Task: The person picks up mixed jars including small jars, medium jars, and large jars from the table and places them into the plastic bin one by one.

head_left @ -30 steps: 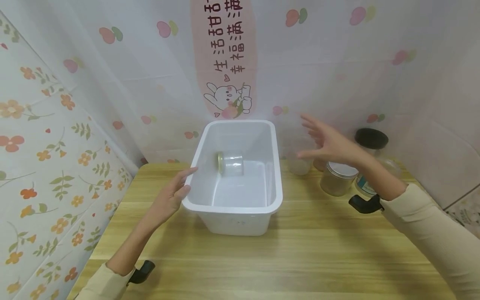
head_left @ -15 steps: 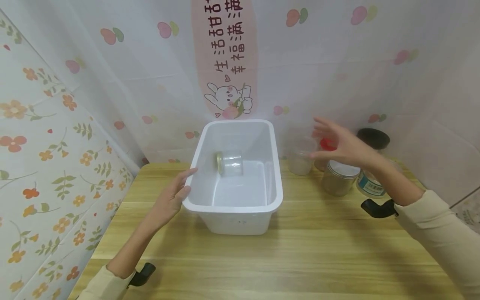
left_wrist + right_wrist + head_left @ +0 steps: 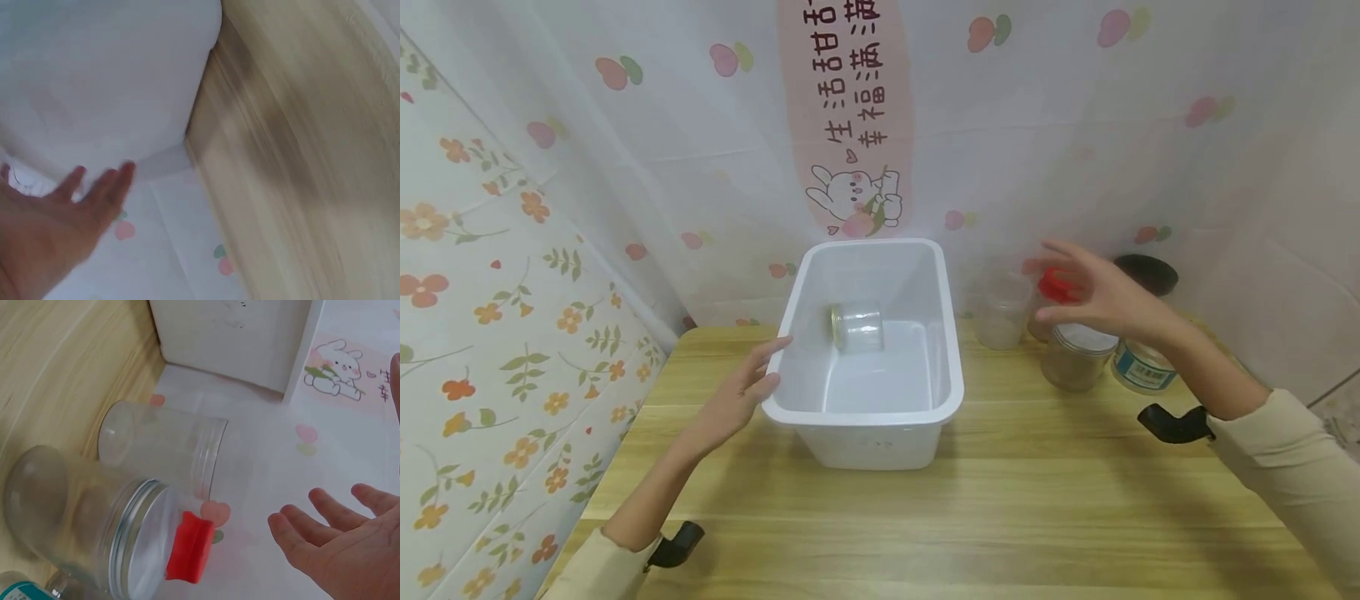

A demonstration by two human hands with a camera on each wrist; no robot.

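Note:
My left hand (image 3: 737, 396) touches the left rim of a white plastic tub (image 3: 865, 418) with its fingers extended; in the left wrist view those fingers lie beside the tub's outer wall. Inside the tub a clear jar (image 3: 861, 327) with a gold lid lies on its side. My right hand (image 3: 1105, 296) hovers above the jars to the tub's right, fingers spread and holding nothing. Below it stand a clear jar (image 3: 162, 447), a silver-lidded jar (image 3: 1072, 371) and a red lid (image 3: 190, 547), whose container is mostly hidden.
Further right are a jar with a blue-green label (image 3: 1142, 369) and a black lid (image 3: 1146, 273), partly behind my right arm. All stand on a wooden table (image 3: 880, 525). A patterned curtain (image 3: 700, 167) hangs behind and at the left.
My right hand has drifted right, away from the clear jar, uncovering the red lid and the labelled jar. The left hand stays at the tub's rim.

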